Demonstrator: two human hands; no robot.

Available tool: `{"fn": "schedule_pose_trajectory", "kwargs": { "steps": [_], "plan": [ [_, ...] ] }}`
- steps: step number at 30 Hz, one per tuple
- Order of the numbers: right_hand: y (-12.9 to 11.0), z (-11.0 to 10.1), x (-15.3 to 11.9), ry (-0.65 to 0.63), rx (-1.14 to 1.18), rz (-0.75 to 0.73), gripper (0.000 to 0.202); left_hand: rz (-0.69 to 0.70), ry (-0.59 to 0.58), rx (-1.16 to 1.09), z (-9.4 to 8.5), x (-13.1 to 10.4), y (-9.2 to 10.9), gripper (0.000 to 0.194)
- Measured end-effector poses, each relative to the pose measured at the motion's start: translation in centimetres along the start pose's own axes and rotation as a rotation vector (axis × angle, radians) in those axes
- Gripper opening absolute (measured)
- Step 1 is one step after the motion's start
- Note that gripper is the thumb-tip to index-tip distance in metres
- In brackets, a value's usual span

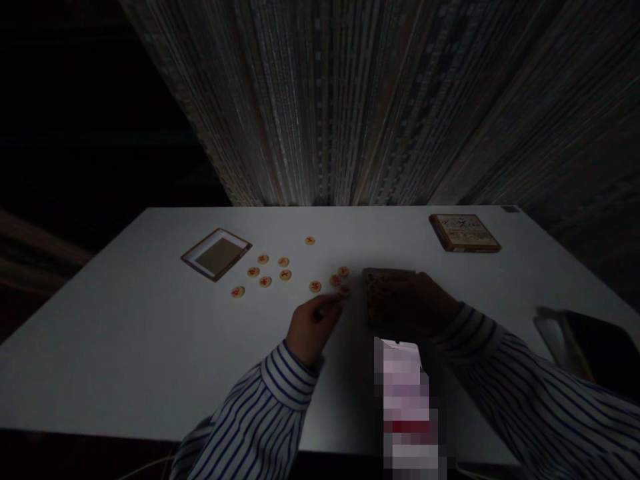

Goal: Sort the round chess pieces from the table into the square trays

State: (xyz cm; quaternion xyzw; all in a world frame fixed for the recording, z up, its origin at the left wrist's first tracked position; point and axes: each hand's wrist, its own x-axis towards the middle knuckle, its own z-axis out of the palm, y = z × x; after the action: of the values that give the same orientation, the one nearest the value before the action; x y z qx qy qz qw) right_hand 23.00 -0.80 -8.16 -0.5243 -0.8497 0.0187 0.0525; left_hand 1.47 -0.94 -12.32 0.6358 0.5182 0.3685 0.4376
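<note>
My left hand [311, 328] is closed in a pinch, with a round Chinese chess piece [345, 291] at its fingertips. Just beyond lie two red-marked pieces close together, and another chess piece [315, 287] is a little to the left. My right hand [417, 301] reaches over a shallow box [371, 297] that holds more pieces. Its fingers are lost in shadow, so what they grip is hidden. Farther left, several loose pieces [265, 282] lie spread on the white table [165, 353], red characters up.
An open box lid or tray [217, 255] lies at the left. A flat printed box [465, 233] sits at the back right. Near the front edge is a lit phone [407, 400], its screen blurred. A dark object [600, 347] stands at the right edge. A curtain [320, 100] hangs behind.
</note>
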Motion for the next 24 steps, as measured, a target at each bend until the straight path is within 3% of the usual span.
{"fn": "schedule_pose_trajectory", "kwargs": {
  "steps": [5,10,17,24],
  "plan": [
    [0.1,-0.5,0.3,0.023,0.006,0.043,0.021,0.036,0.115,0.149,-2.6,-0.2,-0.7,0.029],
    [-1.1,-1.1,1.6,-0.033,-0.017,0.054,0.022,0.180,0.166,0.405,-4.4,1.2,-0.4,0.025],
    [-0.4,-0.9,3.5,-0.013,-0.026,0.065,0.025,0.228,0.095,0.517,-5.1,3.1,1.4,0.028],
    [-0.7,-1.3,7.9,-0.209,-0.120,0.029,0.036,0.202,0.079,0.524,-4.8,3.8,1.4,0.026]
  ]
}}
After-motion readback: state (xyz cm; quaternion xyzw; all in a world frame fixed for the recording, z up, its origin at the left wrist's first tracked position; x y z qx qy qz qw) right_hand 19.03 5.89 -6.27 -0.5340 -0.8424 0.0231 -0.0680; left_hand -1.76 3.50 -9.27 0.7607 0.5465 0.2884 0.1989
